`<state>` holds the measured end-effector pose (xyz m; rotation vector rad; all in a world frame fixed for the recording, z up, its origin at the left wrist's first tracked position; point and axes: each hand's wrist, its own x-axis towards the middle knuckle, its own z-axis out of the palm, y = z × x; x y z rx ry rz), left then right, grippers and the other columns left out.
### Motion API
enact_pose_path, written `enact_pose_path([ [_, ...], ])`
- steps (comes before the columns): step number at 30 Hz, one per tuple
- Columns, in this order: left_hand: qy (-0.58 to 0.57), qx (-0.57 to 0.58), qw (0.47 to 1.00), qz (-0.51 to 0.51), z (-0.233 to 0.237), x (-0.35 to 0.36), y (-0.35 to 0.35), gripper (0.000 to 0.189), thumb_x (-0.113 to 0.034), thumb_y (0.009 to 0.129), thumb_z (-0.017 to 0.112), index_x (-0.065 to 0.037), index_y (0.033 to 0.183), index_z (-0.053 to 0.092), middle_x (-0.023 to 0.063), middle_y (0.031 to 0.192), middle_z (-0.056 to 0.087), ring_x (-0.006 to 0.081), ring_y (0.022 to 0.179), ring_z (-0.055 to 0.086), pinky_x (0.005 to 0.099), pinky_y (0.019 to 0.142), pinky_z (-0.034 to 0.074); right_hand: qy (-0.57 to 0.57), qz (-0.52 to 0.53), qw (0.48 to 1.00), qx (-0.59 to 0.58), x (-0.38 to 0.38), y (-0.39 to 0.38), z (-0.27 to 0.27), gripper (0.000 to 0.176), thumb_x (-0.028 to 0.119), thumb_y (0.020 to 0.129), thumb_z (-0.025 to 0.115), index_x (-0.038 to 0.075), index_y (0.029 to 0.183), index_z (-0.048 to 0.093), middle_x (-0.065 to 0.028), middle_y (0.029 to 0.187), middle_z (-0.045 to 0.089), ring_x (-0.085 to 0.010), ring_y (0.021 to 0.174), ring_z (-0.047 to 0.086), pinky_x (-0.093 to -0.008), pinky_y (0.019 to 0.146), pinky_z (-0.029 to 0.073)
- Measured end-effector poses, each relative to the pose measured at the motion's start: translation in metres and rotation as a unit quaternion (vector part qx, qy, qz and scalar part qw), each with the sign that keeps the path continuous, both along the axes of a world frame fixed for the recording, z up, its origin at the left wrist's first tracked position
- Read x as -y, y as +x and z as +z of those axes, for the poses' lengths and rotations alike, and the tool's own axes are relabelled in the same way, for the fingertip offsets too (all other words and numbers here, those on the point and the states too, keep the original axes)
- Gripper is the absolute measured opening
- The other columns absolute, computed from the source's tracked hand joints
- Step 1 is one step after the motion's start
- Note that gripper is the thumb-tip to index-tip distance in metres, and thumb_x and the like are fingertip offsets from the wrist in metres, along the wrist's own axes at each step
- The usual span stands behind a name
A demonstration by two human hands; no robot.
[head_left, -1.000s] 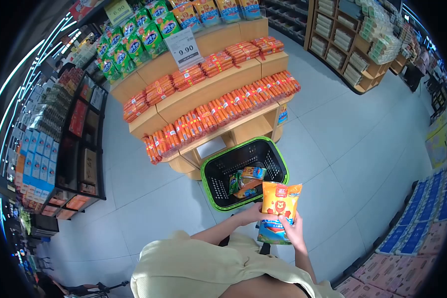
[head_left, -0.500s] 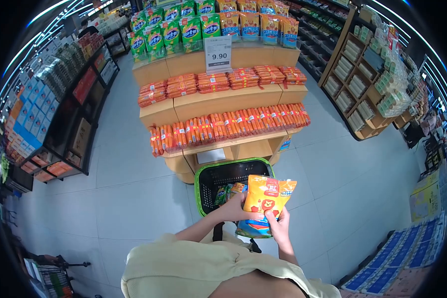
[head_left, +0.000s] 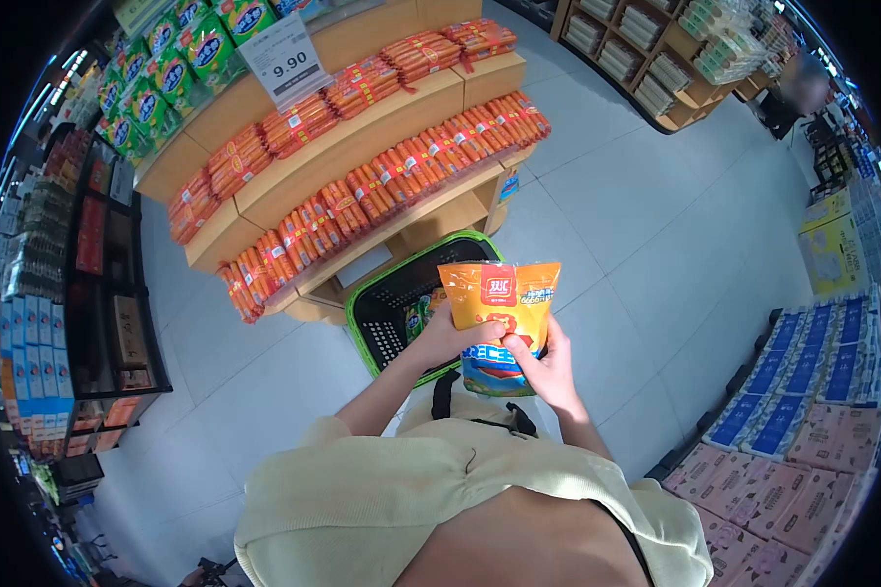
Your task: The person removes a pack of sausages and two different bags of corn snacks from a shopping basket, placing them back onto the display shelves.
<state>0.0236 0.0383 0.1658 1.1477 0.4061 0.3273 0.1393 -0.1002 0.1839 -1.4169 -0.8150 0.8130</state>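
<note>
Both hands hold an orange and blue snack bag upright in front of my body, its printed face towards me. My left hand grips its left side, thumb across the front. On the right side, my right hand has its thumb pressed on the front too. Just behind and left of the bag is a black shopping basket with a green rim, partly hidden by the bag. Small green and orange packets lie inside it.
A wooden tiered display carries red-orange sausage packs, green bags and a 9.90 price sign. Dark shelving stands at left. Blue and pink packages are stacked at right. A person is at the far upper right.
The view has turned to the right, so the display now sits tilted at the upper left. The bag stands more upright, still in both hands, and more of the right-hand stacks shows.
</note>
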Motion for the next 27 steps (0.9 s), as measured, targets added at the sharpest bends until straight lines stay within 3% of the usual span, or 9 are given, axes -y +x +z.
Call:
enact_pose_path([
  [5,-0.053,-0.004,0.998,-0.03,-0.004,0.013,0.077,0.053,-0.011,0.072,0.074,-0.003,0.119,0.05,0.007,0.108,0.061,0.0137,0.097,0.059,0.0298,0.084,0.049,-0.04,-0.038,0.998,0.009,0.025,0.061,-0.008,0.039,0.013,0.083,0.068,0.0,0.116,0.052,-0.0074,0.105,0.063,-0.0121,0.097,0.057,-0.0279,0.086,0.045],
  [8,0.052,-0.047,0.993,-0.097,0.013,0.025,0.134,0.053,-0.014,0.07,0.077,-0.002,0.116,0.052,0.0059,0.104,0.062,0.0118,0.094,0.059,0.0288,0.081,0.05,-0.025,-0.065,0.997,-0.025,0.055,0.104,-0.016,0.039,0.013,0.084,0.067,0.0,0.117,0.051,-0.0069,0.106,0.063,-0.013,0.097,0.057,-0.0283,0.086,0.046],
  [11,0.015,-0.025,0.992,-0.122,0.019,0.048,0.196,0.051,-0.015,0.07,0.077,-0.002,0.113,0.053,0.0053,0.101,0.063,0.011,0.093,0.059,0.0282,0.08,0.049,0.036,-0.115,0.992,-0.034,0.071,0.154,-0.011,0.038,0.012,0.085,0.066,-0.001,0.117,0.05,-0.0067,0.105,0.062,-0.0128,0.096,0.057,-0.0285,0.085,0.046],
  [15,0.136,0.038,0.985,-0.103,0.04,0.062,0.25,0.045,-0.016,0.071,0.078,-0.003,0.109,0.057,0.0041,0.1,0.064,0.0091,0.092,0.058,0.0273,0.08,0.049,0.035,-0.096,0.994,-0.037,0.085,0.215,0.005,0.034,0.01,0.085,0.065,-0.001,0.114,0.05,-0.0068,0.104,0.062,-0.0111,0.095,0.057,-0.0276,0.083,0.046],
  [20,0.127,0.015,0.992,-0.01,0.059,0.046,0.26,0.038,-0.021,0.074,0.076,-0.003,0.104,0.062,0.0034,0.096,0.066,0.009,0.088,0.059,0.0274,0.08,0.048,0.015,0.024,1.0,-0.005,0.047,0.264,0.009,0.036,0.01,0.085,0.065,-0.002,0.115,0.049,-0.0083,0.104,0.063,-0.012,0.094,0.058,-0.0274,0.081,0.047],
  [22,0.111,0.029,0.99,0.083,0.049,0.031,0.261,0.039,-0.021,0.074,0.076,-0.003,0.106,0.061,0.0031,0.097,0.065,0.0092,0.088,0.059,0.0274,0.081,0.048,-0.011,0.055,0.998,0.004,0.019,0.276,0.004,0.041,0.015,0.084,0.067,-0.001,0.117,0.048,-0.0094,0.104,0.062,-0.0131,0.094,0.058,-0.0285,0.081,0.047],
  [27,0.091,0.007,0.98,0.174,0.018,-0.023,0.264,0.037,-0.02,0.075,0.076,-0.003,0.106,0.062,0.0032,0.097,0.065,0.0095,0.089,0.06,0.027,0.081,0.049,-0.044,0.16,0.986,0.012,-0.063,0.303,-0.009,0.043,0.018,0.084,0.068,-0.001,0.118,0.049,-0.0092,0.105,0.062,-0.0127,0.096,0.057,-0.0284,0.083,0.047],
])
